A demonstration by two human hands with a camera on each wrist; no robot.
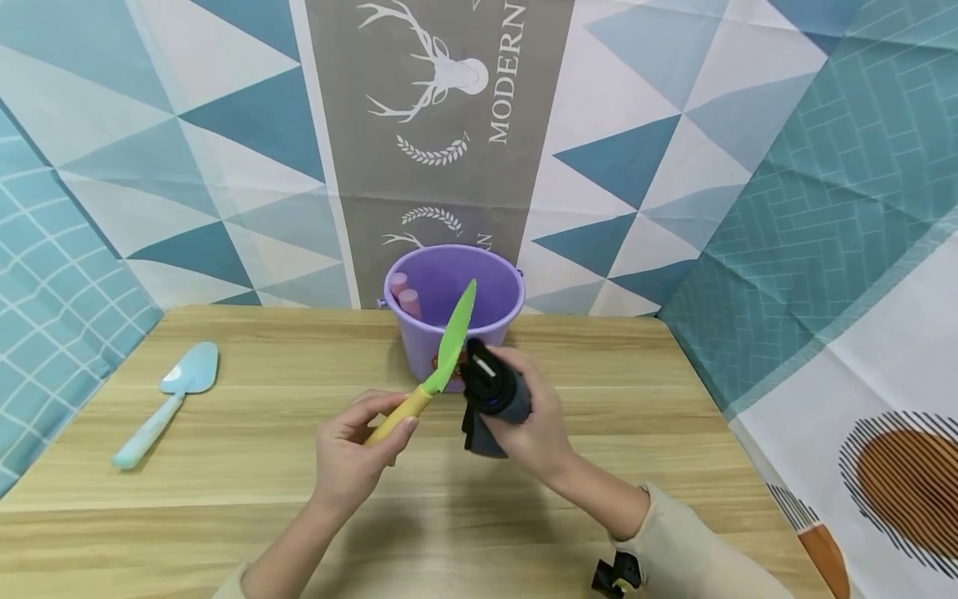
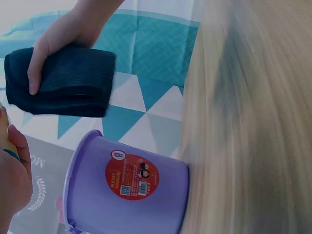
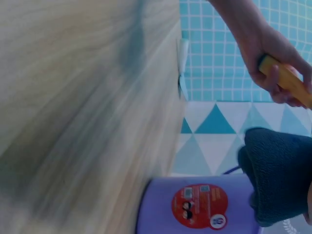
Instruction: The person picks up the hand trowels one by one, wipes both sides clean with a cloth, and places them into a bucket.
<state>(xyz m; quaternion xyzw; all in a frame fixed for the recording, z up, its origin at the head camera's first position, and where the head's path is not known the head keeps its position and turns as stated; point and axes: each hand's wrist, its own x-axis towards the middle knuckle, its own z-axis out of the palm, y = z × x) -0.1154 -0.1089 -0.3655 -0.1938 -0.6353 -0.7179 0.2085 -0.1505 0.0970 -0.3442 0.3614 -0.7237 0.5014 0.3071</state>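
My left hand (image 1: pixel 359 445) grips the yellow handle of a trowel (image 1: pixel 452 337), its green blade pointing up and away in front of the bucket. In my right hand (image 1: pixel 535 420) is a folded dark blue towel (image 1: pixel 494 391), held close beside the green blade. The left wrist view shows the thumb lying across the folded towel (image 2: pixel 73 80). Behind both hands stands a purple bucket (image 1: pixel 419 353) with a red round label; two pink rounded ends (image 1: pixel 409 302) show inside it. The bucket's lower inside is hidden.
A light blue trowel (image 1: pixel 189 372) lies on the wooden table (image 1: pixel 262 399) at the left. Patterned cloth (image 1: pixel 636 166) covers the walls behind and at the sides. A small black and yellow object (image 1: pixel 619 574) is by the right sleeve.
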